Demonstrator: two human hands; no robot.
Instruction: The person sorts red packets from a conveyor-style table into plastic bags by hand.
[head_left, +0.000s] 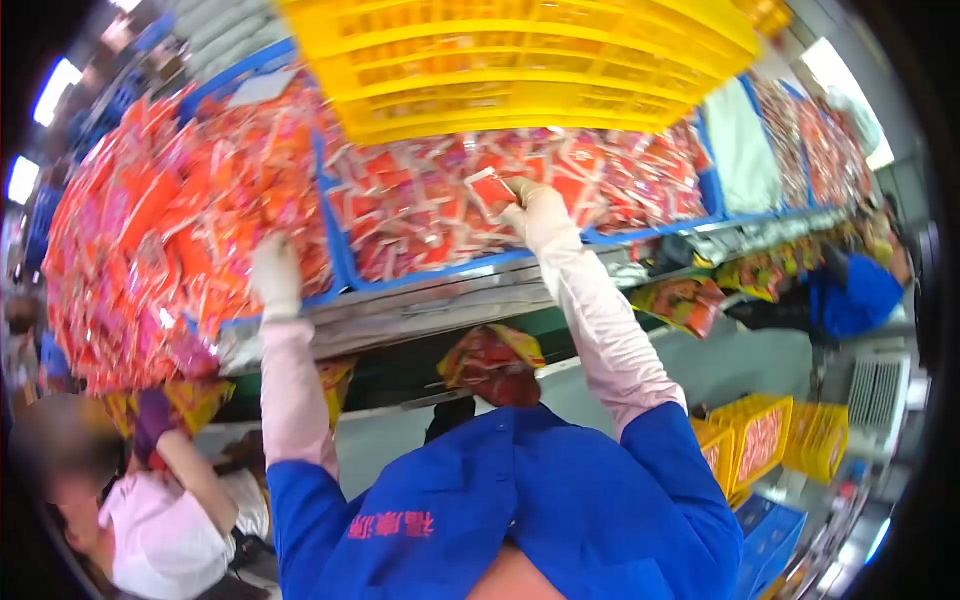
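Observation:
My right hand [536, 205], in a pale glove, pinches a small red-and-white packet [490, 192] by its edge. It is above a blue bin [455, 274] filled with similar red packets [400, 220]. My left hand [275, 272], also gloved, reaches to the near edge of a heap of orange-red packets [180, 230] in the left bin. Its fingertips are blurred against the heap, so whether they grip a packet is not visible.
A yellow crate [520, 75] stands over the back of the bins. Below the bins runs a green conveyor [400, 365] carrying a filled red-and-yellow bag [490, 362]. A co-worker [170, 530] is at left, another [855, 295] at far right. Yellow crates [760, 435] stand at right.

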